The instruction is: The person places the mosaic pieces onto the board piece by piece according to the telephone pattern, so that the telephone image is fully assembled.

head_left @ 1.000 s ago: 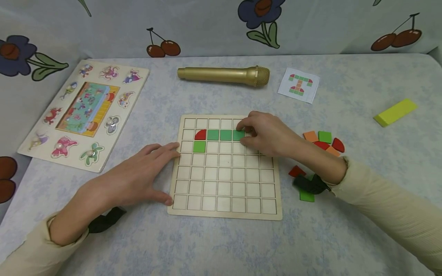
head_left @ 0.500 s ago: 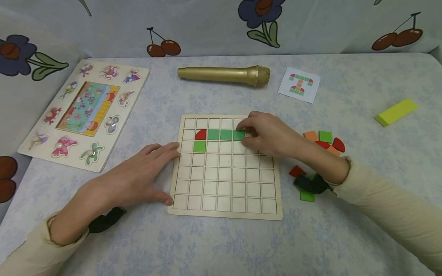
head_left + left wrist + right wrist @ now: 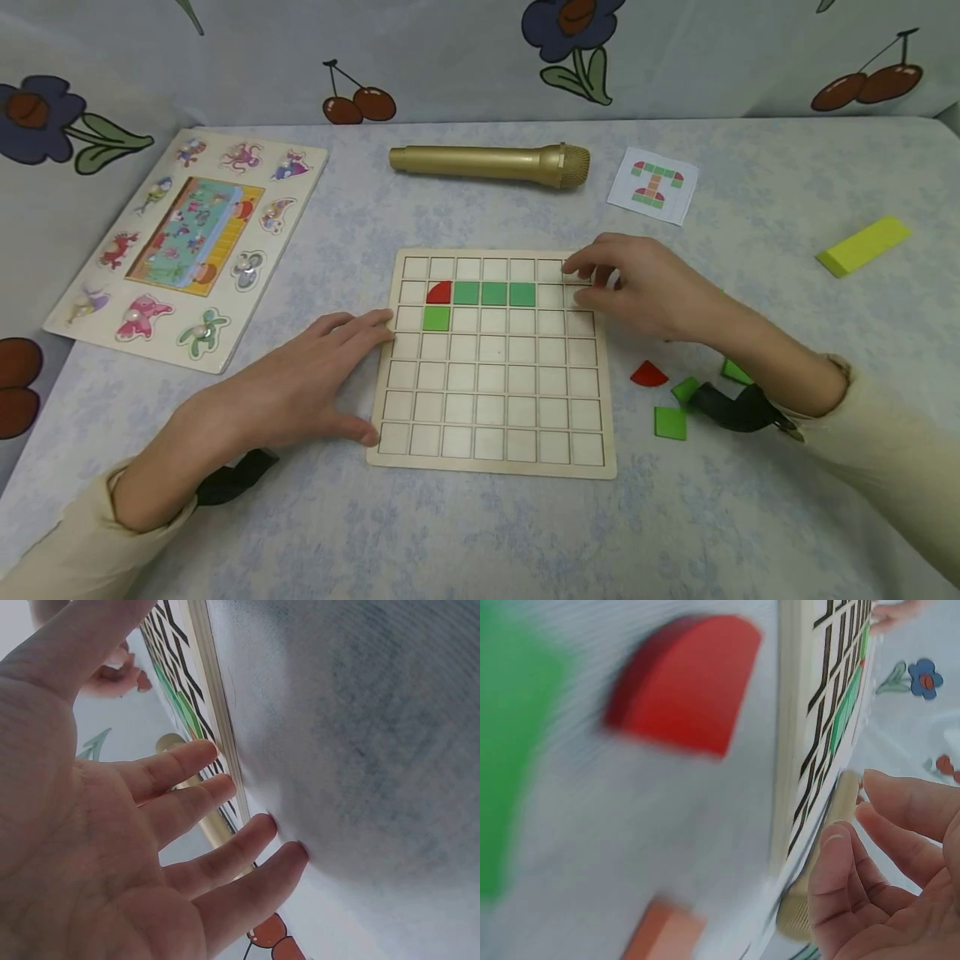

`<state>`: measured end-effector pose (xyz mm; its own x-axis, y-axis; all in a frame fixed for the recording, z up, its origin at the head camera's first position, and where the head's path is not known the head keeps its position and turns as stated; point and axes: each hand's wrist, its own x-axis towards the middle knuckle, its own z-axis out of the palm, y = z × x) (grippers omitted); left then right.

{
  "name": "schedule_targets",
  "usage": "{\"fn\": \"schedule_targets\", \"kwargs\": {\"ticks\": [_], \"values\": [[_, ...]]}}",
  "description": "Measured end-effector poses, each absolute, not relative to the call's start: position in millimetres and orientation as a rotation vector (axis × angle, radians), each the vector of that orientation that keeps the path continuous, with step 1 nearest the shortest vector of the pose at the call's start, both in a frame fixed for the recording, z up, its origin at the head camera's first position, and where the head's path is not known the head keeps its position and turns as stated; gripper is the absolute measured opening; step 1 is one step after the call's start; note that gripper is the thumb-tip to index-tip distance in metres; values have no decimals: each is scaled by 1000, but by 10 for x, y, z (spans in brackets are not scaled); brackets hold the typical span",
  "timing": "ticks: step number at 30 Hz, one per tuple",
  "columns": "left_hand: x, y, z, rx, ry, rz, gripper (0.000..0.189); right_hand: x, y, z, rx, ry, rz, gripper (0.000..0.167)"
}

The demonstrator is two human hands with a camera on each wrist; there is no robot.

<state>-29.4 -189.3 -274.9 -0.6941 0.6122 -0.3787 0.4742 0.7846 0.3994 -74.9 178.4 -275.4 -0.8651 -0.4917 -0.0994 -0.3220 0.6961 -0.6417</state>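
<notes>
A wooden grid board [image 3: 491, 475] lies in the middle of the table. In its second row sit a red quarter-round tile [image 3: 439, 292] and three green squares, the rightmost green tile [image 3: 522, 294] among them; another green square [image 3: 436, 318] is one row below the red one. My left hand [image 3: 281, 392] rests at the board's left edge, fingers spread and touching it. My right hand [image 3: 645, 287] hovers over the board's upper right corner, fingers bent loosely, nothing seen between them in the right wrist view.
Right of the board lie a loose red tile [image 3: 649, 374] and a green tile [image 3: 670, 423]; my right arm hides others. Behind are a gold microphone [image 3: 487, 165] and a pattern card [image 3: 653, 187]. An animal puzzle [image 3: 247, 329] lies left, a yellow block [image 3: 862, 246] far right.
My right hand has let go of the rightmost green square, which stays in its cell, and has moved right toward the board's edge. The left hand has kept its place.
</notes>
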Motion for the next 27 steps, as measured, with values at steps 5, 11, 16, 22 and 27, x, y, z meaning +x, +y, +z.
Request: {"fn": "schedule_targets", "kwargs": {"ticks": [5, 11, 16, 22, 27], "values": [[-293, -1894, -2742, 808, 2479, 380, 99, -685, 2071, -2755, -590, 2690, -919, 25], [-289, -1893, -2730, 813, 2471, 400, 99, -586, 2380, -2798, -397, 2739, -851, 29], [-281, -1887, -2727, 811, 2478, 401, 98, -510, 2564, -2858, -387, 2740, -842, 30], [-275, -1883, -2725, 809, 2486, 405, 97, -407, 2664, -2923, -455, 2711, -855, 31], [-275, -1881, -2722, 803, 2482, 401, 96, -368, 2680, -2970, -550, 2722, -860, 35]]}}
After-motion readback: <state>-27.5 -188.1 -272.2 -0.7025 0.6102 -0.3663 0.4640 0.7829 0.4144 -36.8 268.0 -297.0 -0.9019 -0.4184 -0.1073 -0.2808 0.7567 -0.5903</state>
